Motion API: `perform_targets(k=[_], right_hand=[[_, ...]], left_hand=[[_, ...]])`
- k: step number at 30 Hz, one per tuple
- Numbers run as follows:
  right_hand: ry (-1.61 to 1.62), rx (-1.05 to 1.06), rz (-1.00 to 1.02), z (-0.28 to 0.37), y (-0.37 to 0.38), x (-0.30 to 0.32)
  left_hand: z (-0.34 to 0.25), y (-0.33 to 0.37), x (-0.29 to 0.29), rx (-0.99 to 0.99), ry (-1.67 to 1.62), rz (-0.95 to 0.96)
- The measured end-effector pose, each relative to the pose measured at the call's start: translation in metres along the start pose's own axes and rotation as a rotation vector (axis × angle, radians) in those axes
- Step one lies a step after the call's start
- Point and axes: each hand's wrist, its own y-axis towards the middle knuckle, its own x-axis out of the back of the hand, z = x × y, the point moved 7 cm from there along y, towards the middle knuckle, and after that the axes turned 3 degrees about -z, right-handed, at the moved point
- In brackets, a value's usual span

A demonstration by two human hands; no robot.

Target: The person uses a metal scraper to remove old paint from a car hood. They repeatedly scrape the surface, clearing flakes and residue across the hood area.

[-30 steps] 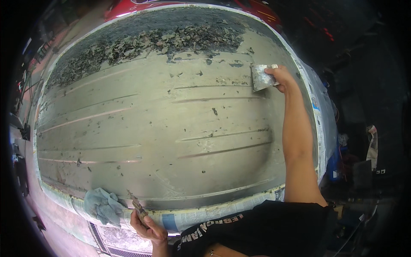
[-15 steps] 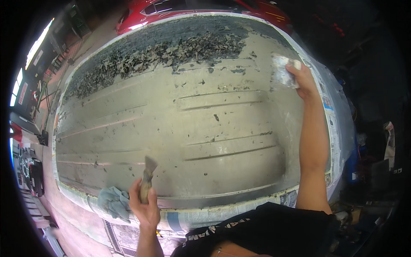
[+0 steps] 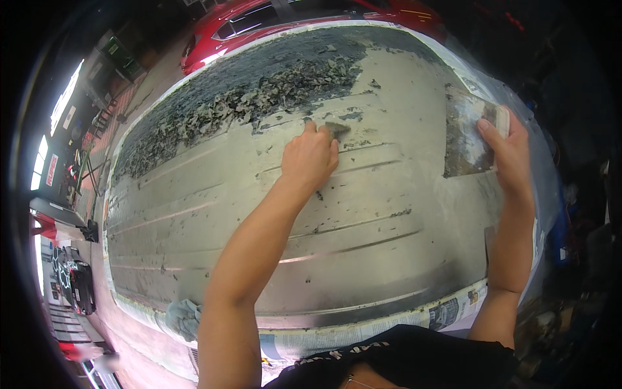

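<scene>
A large ribbed metal panel spreads out in front of me. Dark, crumpled flakes of loosened coating are heaped across its far left part. My left hand is closed around a scraper, whose small blade shows beside the fingers, just on the near side of the flakes; the fist hides its handle. Over at the right edge, my right hand grips a wide flat spreader by its pale edge, thumb on top. Whitish and dark residue smears the spreader's face.
Newspaper and plastic sheeting line the panel's edges. A grey-blue cloth lies at the near left edge. Beyond the far side stands a red car; a dark car is farther off at left. Small dark crumbs dot the panel.
My left hand has swung from the near edge far forward over the panel with the scraper. My right hand has shifted right and a little nearer, turning the spreader's face into view.
</scene>
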Motion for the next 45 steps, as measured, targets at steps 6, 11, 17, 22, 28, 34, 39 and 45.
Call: perform_targets(k=[6, 11, 17, 22, 28, 34, 39, 45], right_hand=[[0.105, 0.004, -0.007, -0.011, -0.007, 0.006], [0.12, -0.014, -0.015, -0.022, -0.004, 0.006], [0.115, 0.003, 0.025, -0.022, -0.006, -0.003], [0.146, -0.063, -0.056, -0.03, -0.01, 0.023], [0.179, -0.009, -0.032, -0.026, -0.008, -0.006], [0.275, -0.103, -0.105, -0.05, -0.01, 0.02], [0.444, -0.2, -0.144, -0.073, -0.004, 0.009], [0.642, -0.018, -0.098, -0.037, 0.012, -0.052]], left_hand=[[-0.041, 0.025, -0.033, -0.071, 0.066, -0.018], [-0.078, 0.013, -0.035, -0.054, 0.112, 0.062], [-0.079, 0.037, -0.042, 0.077, 0.226, 0.023], [-0.089, 0.021, -0.04, 0.042, 0.189, 0.096], [-0.068, 0.048, -0.032, 0.122, 0.214, 0.087], [-0.014, 0.003, 0.015, 0.153, 0.159, -0.048], [0.069, -0.024, 0.034, 0.442, -0.502, -0.161], [0.068, -0.053, 0.033, 0.769, -1.497, -0.161]])
